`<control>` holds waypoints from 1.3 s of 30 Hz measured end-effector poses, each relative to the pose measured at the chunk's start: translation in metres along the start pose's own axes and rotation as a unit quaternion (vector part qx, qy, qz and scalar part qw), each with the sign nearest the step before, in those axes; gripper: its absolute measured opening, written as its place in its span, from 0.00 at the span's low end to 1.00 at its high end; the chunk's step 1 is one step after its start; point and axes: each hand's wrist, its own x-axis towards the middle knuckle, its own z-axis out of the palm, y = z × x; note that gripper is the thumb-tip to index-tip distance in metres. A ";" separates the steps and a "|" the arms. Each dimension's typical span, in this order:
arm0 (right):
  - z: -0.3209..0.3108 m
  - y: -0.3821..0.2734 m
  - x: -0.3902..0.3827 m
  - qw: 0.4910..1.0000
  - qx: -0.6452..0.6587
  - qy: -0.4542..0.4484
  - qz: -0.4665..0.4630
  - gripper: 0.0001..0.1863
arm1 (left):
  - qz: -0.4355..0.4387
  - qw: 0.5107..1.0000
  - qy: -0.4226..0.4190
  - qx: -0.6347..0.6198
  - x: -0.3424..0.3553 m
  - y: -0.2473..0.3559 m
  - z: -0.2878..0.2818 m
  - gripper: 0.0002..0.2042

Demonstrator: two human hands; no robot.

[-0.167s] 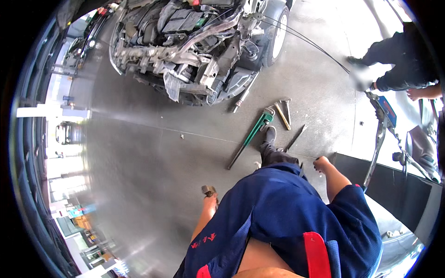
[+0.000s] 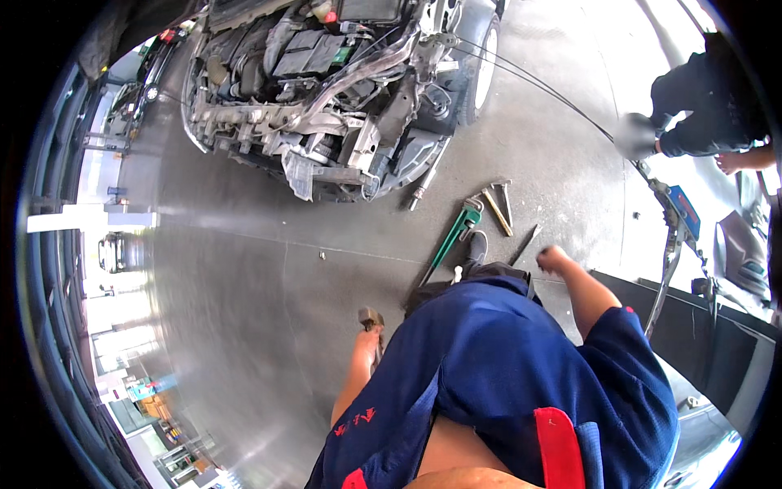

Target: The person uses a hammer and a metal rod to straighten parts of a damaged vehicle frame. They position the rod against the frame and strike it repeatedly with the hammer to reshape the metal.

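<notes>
My left hand (image 2: pixel 367 339) hangs low at my left side, closed around a hammer (image 2: pixel 371 316) with a brown, worn metal head. The head sticks up past my fingers, and part of the handle shows below. On my right, my right hand (image 2: pixel 554 260) is held out with curled fingers, and nothing shows in it. Ahead of my feet lies a long green pipe wrench (image 2: pixel 454 236), its lower end hidden by my leg. Beside it rest hammers with long handles (image 2: pixel 498 210). A dark bar (image 2: pixel 525 244) lies close to my right hand.
A car (image 2: pixel 326 98) with its front stripped open stands ahead. Cables (image 2: pixel 538 81) stretch from it toward another person (image 2: pixel 709 106) at the right, near a metal frame (image 2: pixel 672 244). A dark panel (image 2: pixel 652 318) stands at my right. Grey floor (image 2: pixel 236 285) spreads to the left.
My left hand and the hammer have shifted slightly up and right in view. My right hand has risen a little. A leg now covers the pipe wrench's lower end.
</notes>
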 end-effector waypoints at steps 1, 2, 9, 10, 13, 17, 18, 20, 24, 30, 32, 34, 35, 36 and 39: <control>0.006 -0.020 0.006 0.996 0.030 0.072 -0.044 0.14 | 0.030 0.999 -0.014 0.026 0.004 0.005 -0.016 0.15; -0.010 -0.066 -0.001 0.988 0.013 0.116 -0.103 0.15 | 0.025 0.999 -0.011 0.026 0.014 0.018 -0.023 0.15; -0.111 -0.207 -0.030 0.946 0.158 0.151 -0.239 0.19 | 0.085 0.995 -0.040 -0.023 0.105 0.144 -0.032 0.13; -0.120 -0.221 -0.036 0.945 0.160 0.153 -0.240 0.19 | 0.117 0.992 -0.047 -0.031 0.117 0.172 -0.034 0.13; -0.141 -0.240 -0.055 0.945 0.211 0.133 -0.212 0.19 | 0.156 0.984 -0.089 -0.006 0.125 0.275 -0.038 0.12; -0.172 -0.283 -0.071 0.928 0.253 0.160 -0.221 0.19 | 0.210 0.962 -0.174 -0.019 0.135 0.410 -0.047 0.10; -0.178 -0.297 -0.075 0.928 0.256 0.163 -0.216 0.19 | 0.224 0.951 -0.211 -0.033 0.140 0.445 -0.049 0.10; -0.190 -0.329 -0.077 0.910 0.303 0.180 -0.220 0.19 | 0.280 0.914 -0.287 -0.060 0.153 0.514 -0.050 0.10; -0.208 -0.421 -0.081 0.902 0.326 0.132 -0.249 0.22 | 0.311 0.870 -0.378 -0.057 0.156 0.651 -0.043 0.12; -0.212 -0.581 -0.062 0.803 0.523 -0.111 -0.263 0.37 | 0.262 0.873 -0.410 0.011 0.199 0.767 -0.005 0.13; -0.209 -0.622 -0.051 0.751 0.593 -0.148 -0.249 0.41 | 0.283 0.873 -0.397 -0.010 0.211 0.782 0.009 0.13; -0.214 -0.644 -0.045 0.704 0.659 -0.153 -0.218 0.37 | 0.285 0.864 -0.414 -0.034 0.229 0.789 0.023 0.13; -0.215 -0.646 -0.036 0.722 0.643 -0.134 -0.217 0.35 | 0.290 0.871 -0.394 -0.041 0.231 0.795 0.029 0.12; -0.217 -0.647 -0.028 0.721 0.645 -0.132 -0.214 0.35 | 0.294 0.878 -0.374 -0.048 0.234 0.799 0.034 0.12; -0.222 -0.653 -0.009 0.749 0.600 -0.048 -0.278 0.33 | 0.333 0.868 -0.369 -0.026 0.247 0.817 0.050 0.11</control>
